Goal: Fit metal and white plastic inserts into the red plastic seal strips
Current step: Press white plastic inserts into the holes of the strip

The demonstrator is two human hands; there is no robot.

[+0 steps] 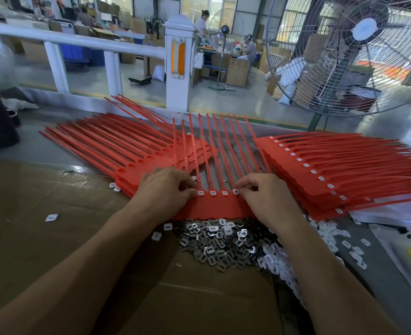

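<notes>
A red seal strip (217,205) lies flat in front of me, its tails fanning away. Several of its sockets show white inserts (212,192) in a row. My left hand (167,188) rests on the strip's left end, fingers curled, fingertips pressing at the leftmost visible insert. My right hand (263,193) lies on the right end, thumb and forefinger pinching at the insert (235,191) there. Just below the strip sits a heap of metal inserts (220,245), with a heap of white plastic inserts (281,262) to its right.
A stack of red strips with empty sockets (117,151) lies at left. A stack with white inserts fitted (332,170) lies at right. Brown cardboard (54,213) covers the near table. A large fan (359,52) and a white railing (177,68) stand behind.
</notes>
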